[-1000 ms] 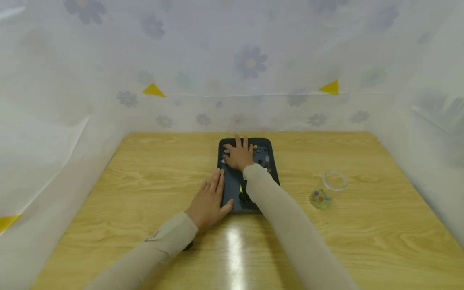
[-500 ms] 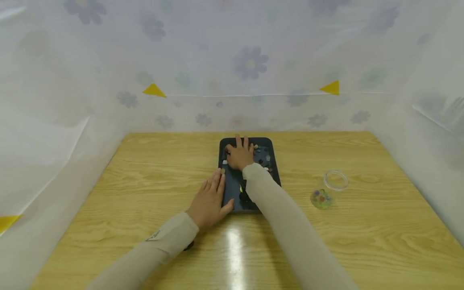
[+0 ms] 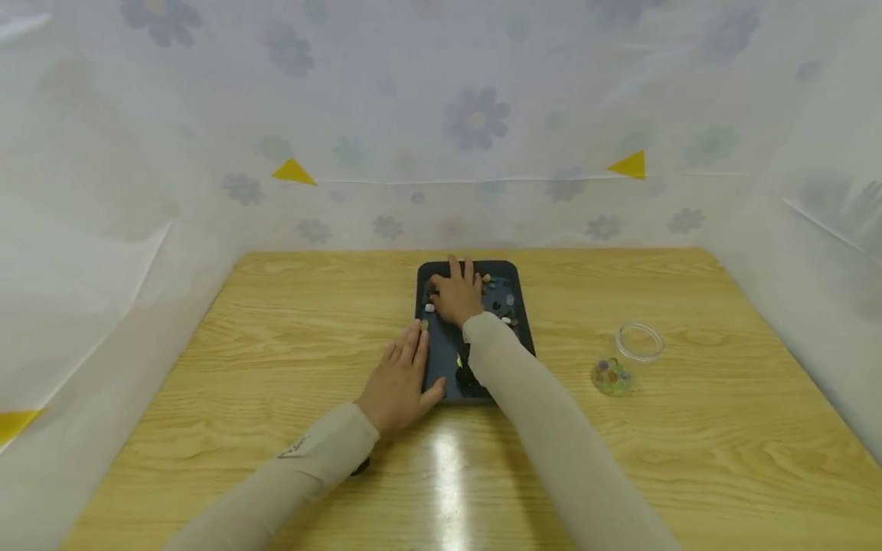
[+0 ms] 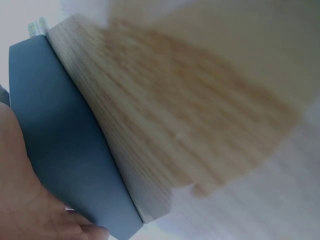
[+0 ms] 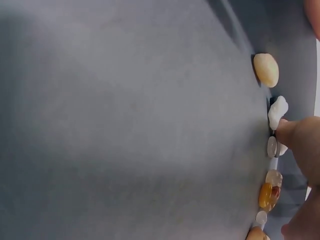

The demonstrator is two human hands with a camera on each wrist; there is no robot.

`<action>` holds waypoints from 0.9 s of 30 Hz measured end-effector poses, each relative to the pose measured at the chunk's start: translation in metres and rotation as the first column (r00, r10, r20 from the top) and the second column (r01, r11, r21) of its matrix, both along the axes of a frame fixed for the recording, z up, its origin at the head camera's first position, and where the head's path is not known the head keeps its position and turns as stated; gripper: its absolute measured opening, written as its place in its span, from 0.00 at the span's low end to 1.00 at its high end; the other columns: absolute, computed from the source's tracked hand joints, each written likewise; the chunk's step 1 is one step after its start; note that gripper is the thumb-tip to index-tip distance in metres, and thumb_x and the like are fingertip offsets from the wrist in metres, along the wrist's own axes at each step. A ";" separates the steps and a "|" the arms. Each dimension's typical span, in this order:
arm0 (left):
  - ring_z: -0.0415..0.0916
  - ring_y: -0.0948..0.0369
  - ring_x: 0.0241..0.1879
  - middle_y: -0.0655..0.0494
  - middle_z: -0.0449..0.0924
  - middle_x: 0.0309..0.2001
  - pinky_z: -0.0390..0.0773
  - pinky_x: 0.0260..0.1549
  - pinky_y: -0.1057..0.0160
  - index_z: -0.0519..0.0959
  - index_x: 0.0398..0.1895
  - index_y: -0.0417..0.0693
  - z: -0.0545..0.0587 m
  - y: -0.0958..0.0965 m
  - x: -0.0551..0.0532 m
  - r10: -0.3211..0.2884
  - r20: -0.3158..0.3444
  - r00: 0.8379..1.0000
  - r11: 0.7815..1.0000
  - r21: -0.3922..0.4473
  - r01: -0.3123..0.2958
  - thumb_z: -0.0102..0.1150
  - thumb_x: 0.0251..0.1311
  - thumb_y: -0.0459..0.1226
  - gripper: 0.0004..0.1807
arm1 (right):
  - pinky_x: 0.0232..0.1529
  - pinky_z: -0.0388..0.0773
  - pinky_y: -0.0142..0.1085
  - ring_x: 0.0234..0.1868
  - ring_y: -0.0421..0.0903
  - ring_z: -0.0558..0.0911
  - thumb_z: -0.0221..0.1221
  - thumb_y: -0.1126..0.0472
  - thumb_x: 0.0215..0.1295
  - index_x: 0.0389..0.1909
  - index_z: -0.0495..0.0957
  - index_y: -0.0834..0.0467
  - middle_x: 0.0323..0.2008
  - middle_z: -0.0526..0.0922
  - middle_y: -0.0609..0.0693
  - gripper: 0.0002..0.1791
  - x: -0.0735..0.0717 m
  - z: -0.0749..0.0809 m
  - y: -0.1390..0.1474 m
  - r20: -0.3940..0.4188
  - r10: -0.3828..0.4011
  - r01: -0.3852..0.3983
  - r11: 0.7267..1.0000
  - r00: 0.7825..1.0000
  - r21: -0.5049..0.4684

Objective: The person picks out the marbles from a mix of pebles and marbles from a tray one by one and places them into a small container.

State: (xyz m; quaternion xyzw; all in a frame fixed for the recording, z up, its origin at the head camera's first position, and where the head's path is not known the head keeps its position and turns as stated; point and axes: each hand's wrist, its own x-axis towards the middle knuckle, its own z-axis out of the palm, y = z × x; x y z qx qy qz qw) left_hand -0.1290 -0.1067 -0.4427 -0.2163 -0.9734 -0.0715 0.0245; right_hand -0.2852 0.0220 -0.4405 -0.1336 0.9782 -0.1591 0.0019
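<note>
A dark tray (image 3: 437,360) lies on the table, with small polished stones (image 3: 510,299) around its far part. My right hand (image 3: 458,298) reaches into its far left area. Two of its fingers stretch towards the far rim, while the index finger and thumb are bent near the left wall. In the right wrist view, a fingertip (image 5: 287,131) touches a white stone (image 5: 278,111) beside a cream stone (image 5: 266,70) and an orange one (image 5: 265,195). My left hand (image 3: 394,388) rests flat along the tray's left edge, fingertips near a tan stone (image 3: 423,325).
To the right of the tray stands a clear jar (image 3: 639,342) with colourful beads (image 3: 610,376) at its bottom. The wooden table (image 3: 289,321) is enclosed by white flowered sheeting (image 3: 386,138) at the back and sides. A dark object (image 3: 465,375) lies under the right wrist.
My right index finger and thumb have drawn in closer together, and the pale stone seen between them is now out of sight. The white stone shifted slightly right. My left hand stays put.
</note>
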 end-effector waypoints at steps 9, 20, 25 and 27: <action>0.41 0.48 0.74 0.39 0.39 0.76 0.55 0.68 0.47 0.47 0.74 0.34 -0.003 0.000 -0.006 -0.003 -0.018 1.000 1.000 -0.020 0.002 0.39 0.68 0.59 0.45 | 0.67 0.47 0.65 0.74 0.63 0.39 0.55 0.51 0.70 0.45 0.79 0.48 0.75 0.47 0.57 0.09 -0.005 0.005 0.012 0.001 0.045 -0.045 0.996 0.999 -0.073; 0.45 0.44 0.73 0.37 0.40 0.75 0.55 0.68 0.46 0.49 0.73 0.32 0.002 0.002 -0.006 -0.015 -0.008 1.000 1.000 0.012 0.015 0.41 0.69 0.57 0.44 | 0.65 0.55 0.61 0.73 0.63 0.46 0.53 0.51 0.71 0.47 0.78 0.50 0.73 0.51 0.58 0.11 -0.010 0.028 0.033 -0.019 0.062 -0.063 0.996 0.998 -0.055; 0.46 0.44 0.73 0.37 0.41 0.75 0.56 0.68 0.46 0.50 0.73 0.32 0.000 0.001 -0.007 -0.016 -0.023 1.000 1.000 0.013 0.017 0.42 0.69 0.57 0.44 | 0.65 0.54 0.62 0.73 0.63 0.47 0.53 0.51 0.71 0.47 0.78 0.50 0.73 0.52 0.59 0.12 -0.007 0.039 0.044 -0.050 0.088 -0.090 0.995 0.995 -0.045; 0.45 0.44 0.73 0.37 0.41 0.75 0.56 0.68 0.46 0.50 0.73 0.32 0.000 0.001 -0.007 -0.017 -0.016 1.000 1.000 0.015 0.017 0.42 0.69 0.57 0.44 | 0.66 0.54 0.62 0.73 0.64 0.47 0.53 0.51 0.71 0.47 0.78 0.51 0.73 0.52 0.60 0.12 -0.004 0.044 0.049 -0.066 0.104 -0.107 0.993 0.992 -0.041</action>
